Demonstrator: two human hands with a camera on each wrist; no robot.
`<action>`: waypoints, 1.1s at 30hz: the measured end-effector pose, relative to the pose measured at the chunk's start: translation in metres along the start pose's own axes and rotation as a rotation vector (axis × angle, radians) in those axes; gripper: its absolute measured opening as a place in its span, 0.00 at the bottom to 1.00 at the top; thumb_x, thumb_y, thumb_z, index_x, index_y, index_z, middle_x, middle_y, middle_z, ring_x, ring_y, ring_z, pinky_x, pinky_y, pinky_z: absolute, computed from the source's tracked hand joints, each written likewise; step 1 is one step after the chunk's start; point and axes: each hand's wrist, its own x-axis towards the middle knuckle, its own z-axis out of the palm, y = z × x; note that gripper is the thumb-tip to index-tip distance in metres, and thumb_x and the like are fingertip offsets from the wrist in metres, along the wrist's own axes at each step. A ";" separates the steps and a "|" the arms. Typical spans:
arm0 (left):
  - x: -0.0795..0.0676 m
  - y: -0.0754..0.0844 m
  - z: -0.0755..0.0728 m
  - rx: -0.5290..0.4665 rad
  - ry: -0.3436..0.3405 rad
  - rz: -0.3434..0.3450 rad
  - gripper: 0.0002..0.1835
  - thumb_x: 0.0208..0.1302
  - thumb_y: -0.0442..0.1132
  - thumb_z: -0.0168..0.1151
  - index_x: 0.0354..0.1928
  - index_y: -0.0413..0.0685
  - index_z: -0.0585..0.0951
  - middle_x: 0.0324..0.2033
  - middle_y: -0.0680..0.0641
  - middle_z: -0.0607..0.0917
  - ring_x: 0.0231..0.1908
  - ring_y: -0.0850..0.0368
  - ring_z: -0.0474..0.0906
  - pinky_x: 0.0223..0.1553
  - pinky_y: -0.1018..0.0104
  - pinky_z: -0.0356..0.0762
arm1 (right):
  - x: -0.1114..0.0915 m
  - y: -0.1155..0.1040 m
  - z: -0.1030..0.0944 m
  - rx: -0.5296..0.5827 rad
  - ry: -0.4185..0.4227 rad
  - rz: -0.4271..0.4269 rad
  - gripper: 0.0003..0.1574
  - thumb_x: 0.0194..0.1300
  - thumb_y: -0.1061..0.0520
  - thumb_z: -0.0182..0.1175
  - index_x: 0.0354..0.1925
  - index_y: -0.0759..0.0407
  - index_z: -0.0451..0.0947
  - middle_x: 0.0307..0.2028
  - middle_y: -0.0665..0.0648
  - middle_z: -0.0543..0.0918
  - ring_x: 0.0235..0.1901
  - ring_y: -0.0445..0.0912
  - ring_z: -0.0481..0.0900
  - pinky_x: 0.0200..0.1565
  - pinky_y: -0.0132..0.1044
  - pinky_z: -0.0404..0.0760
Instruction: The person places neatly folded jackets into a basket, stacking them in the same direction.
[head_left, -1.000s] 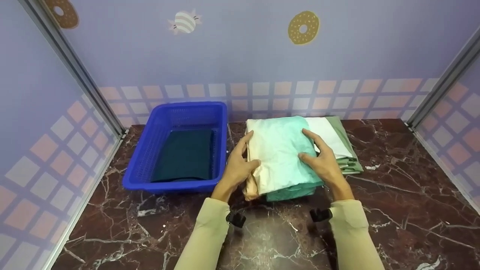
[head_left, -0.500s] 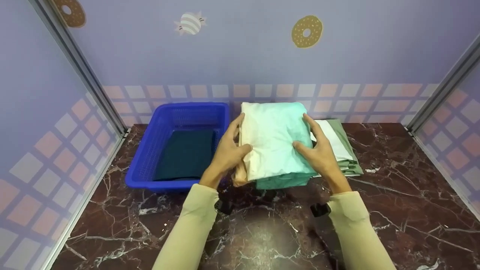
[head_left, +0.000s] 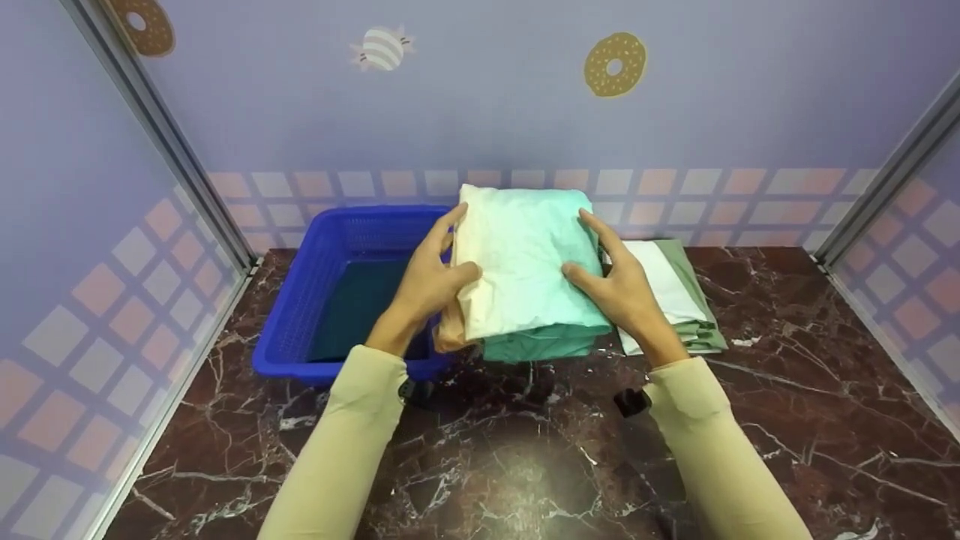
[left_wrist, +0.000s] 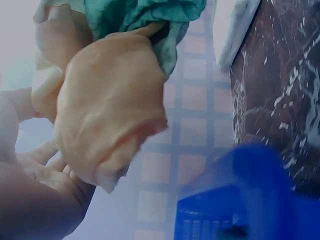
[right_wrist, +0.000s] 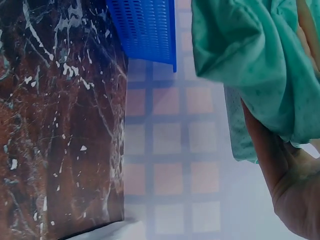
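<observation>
Marbled tabletop [head_left: 517, 457], 3 lilac walls [head_left: 487, 105]

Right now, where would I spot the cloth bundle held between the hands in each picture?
Head: the cloth bundle is near the middle.
Left wrist: the cloth bundle is at upper left.
Right wrist: the cloth bundle is at upper right.
Shared landmark: the blue basket, left of centre, lower right and top respectively.

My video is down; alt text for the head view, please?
Left hand and right hand hold a folded cream-to-turquoise cloth above a dark marbled table. At left, a blue basket contains dark cloth; at right lies folded white-and-green cloth.
</observation>
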 end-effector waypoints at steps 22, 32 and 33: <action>-0.007 0.013 -0.059 0.190 0.046 0.038 0.43 0.49 0.26 0.65 0.70 0.56 0.67 0.66 0.46 0.68 0.50 0.47 0.75 0.41 0.58 0.81 | 0.030 -0.026 0.034 0.133 -0.128 -0.012 0.33 0.68 0.47 0.57 0.70 0.44 0.64 0.70 0.51 0.61 0.68 0.48 0.58 0.60 0.47 0.68; -0.011 0.013 -0.086 0.203 0.075 0.038 0.42 0.48 0.25 0.66 0.69 0.53 0.67 0.66 0.44 0.68 0.56 0.47 0.71 0.46 0.57 0.79 | 0.028 -0.066 0.050 0.177 -0.215 -0.032 0.36 0.68 0.62 0.56 0.71 0.56 0.61 0.71 0.55 0.61 0.70 0.48 0.53 0.66 0.45 0.60; -0.011 0.013 -0.089 0.200 0.078 0.040 0.42 0.48 0.25 0.66 0.69 0.52 0.67 0.66 0.44 0.68 0.56 0.47 0.71 0.46 0.57 0.79 | 0.029 -0.067 0.052 0.174 -0.222 -0.045 0.36 0.67 0.62 0.57 0.71 0.57 0.61 0.71 0.54 0.61 0.71 0.47 0.52 0.67 0.45 0.57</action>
